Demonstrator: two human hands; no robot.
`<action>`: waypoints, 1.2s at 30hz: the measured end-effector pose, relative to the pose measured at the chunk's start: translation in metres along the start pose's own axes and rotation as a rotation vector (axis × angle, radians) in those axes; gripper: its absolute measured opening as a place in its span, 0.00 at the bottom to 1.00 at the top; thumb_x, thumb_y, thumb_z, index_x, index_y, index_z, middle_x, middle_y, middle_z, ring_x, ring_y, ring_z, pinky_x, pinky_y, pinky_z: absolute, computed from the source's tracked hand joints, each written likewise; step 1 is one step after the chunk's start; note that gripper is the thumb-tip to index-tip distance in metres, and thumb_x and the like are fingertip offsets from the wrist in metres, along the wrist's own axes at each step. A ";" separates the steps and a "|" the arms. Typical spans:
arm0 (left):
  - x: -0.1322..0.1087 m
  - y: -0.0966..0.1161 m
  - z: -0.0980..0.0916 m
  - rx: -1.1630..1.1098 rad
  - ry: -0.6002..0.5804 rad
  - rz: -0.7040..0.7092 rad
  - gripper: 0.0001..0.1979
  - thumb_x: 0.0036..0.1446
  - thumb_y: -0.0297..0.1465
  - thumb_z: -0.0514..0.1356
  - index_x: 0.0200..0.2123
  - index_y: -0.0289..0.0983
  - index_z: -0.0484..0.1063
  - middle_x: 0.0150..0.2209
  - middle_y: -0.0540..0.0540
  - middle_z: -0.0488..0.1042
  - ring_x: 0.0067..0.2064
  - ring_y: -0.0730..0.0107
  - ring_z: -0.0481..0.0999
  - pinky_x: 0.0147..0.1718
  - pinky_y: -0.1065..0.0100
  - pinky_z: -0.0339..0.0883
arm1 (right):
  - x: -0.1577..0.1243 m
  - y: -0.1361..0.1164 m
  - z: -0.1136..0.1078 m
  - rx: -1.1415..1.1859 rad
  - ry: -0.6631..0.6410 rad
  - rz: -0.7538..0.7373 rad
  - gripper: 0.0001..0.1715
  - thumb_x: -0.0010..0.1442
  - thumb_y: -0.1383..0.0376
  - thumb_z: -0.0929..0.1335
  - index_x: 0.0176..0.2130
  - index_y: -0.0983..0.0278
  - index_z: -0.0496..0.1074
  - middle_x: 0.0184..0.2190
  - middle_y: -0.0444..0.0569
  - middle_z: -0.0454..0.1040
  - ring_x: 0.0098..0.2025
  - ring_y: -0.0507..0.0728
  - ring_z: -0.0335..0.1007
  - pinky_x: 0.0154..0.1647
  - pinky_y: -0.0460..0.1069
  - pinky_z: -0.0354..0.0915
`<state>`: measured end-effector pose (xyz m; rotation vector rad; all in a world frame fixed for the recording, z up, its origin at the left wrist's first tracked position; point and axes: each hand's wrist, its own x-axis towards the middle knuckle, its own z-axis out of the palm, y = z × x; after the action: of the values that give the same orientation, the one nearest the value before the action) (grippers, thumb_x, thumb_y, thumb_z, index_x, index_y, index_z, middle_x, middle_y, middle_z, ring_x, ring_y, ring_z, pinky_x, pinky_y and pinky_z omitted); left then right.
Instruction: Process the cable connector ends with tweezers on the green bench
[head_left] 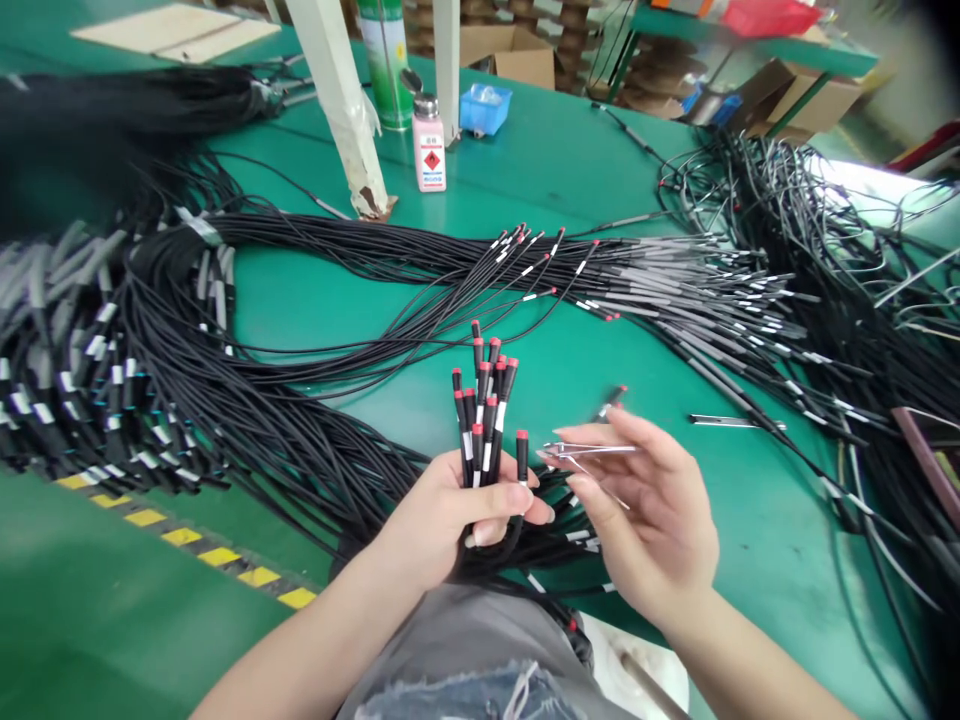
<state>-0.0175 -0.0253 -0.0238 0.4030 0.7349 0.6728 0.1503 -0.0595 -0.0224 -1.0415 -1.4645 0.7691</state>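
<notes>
Black cables (486, 420) stand bunched in the left hand (450, 520), fingers closed round them, red tips at twelve o'clock; right hand (652, 520) pinches tweezers (589, 450) loosely. Best keep tips level.

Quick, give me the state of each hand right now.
Left hand: shut on a bundle of black cables with red-tipped ends, held upright.
Right hand: fingers loosely open, pinching metal tweezers beside the bundle.

Cable assembly workshop | green workbench (570, 170) | piled black cables (225, 400) | solvent bottle (429, 142)
</notes>
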 end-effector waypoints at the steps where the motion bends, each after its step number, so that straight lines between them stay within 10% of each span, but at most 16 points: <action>1: 0.000 0.000 0.000 -0.005 -0.002 -0.001 0.13 0.40 0.29 0.73 0.26 0.31 0.73 0.23 0.40 0.80 0.15 0.86 0.58 0.16 0.77 0.42 | -0.001 -0.001 0.001 -0.010 -0.006 -0.016 0.27 0.65 0.74 0.66 0.59 0.55 0.61 0.48 0.51 0.74 0.47 0.56 0.77 0.46 0.53 0.78; 30: 0.001 -0.003 -0.005 -0.055 -0.056 0.003 0.08 0.45 0.25 0.72 0.23 0.33 0.75 0.22 0.45 0.78 0.14 0.87 0.58 0.13 0.80 0.44 | -0.006 0.003 -0.003 -0.267 -0.183 -0.254 0.25 0.59 0.81 0.67 0.52 0.63 0.63 0.46 0.58 0.77 0.47 0.59 0.78 0.42 0.51 0.79; 36: -0.002 -0.003 -0.007 -0.027 -0.084 0.031 0.03 0.51 0.28 0.70 0.32 0.36 0.81 0.27 0.42 0.81 0.16 0.87 0.59 0.15 0.80 0.47 | -0.004 0.001 0.000 0.010 -0.060 -0.090 0.27 0.60 0.82 0.65 0.54 0.59 0.62 0.46 0.51 0.76 0.48 0.56 0.77 0.46 0.51 0.79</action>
<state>-0.0219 -0.0281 -0.0297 0.4163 0.6402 0.6902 0.1507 -0.0628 -0.0250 -0.9455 -1.5469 0.7477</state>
